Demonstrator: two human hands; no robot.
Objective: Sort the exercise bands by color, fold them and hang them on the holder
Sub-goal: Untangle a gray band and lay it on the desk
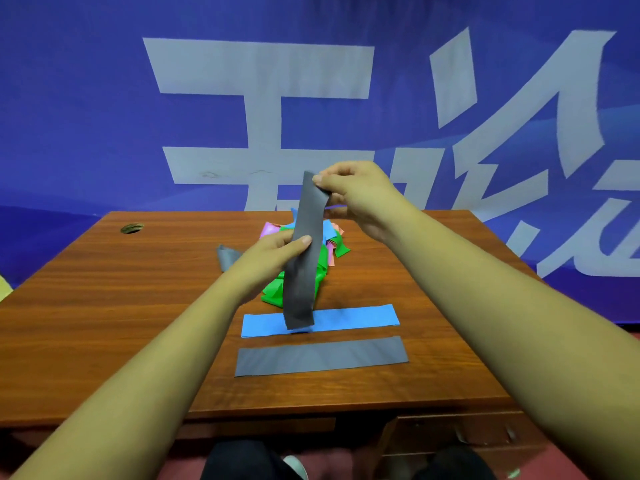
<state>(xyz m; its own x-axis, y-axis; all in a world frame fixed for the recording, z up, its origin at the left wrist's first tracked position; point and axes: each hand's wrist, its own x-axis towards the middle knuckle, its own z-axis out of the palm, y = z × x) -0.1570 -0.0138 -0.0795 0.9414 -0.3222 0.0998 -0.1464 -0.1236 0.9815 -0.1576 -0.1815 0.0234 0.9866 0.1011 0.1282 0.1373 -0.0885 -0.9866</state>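
Head view: at frame centre we see our right hand pinching a grey band at its top, our left hand gripping its middle.

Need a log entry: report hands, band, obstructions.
Left hand pinches held grey band midway, right hand pinches its top end. Band hangs near-upright, lower end over flat blue band. Behind, mixed pile; holder not in view.

The held grey band hides the middle of the pile of bands and part of the flat blue band, so the pile's count cannot be told. At 10 o'clock from the pile, a loose grey band is half covered by the left hand. At 9 o'clock, a yellow thing is cut off by the frame's edge.
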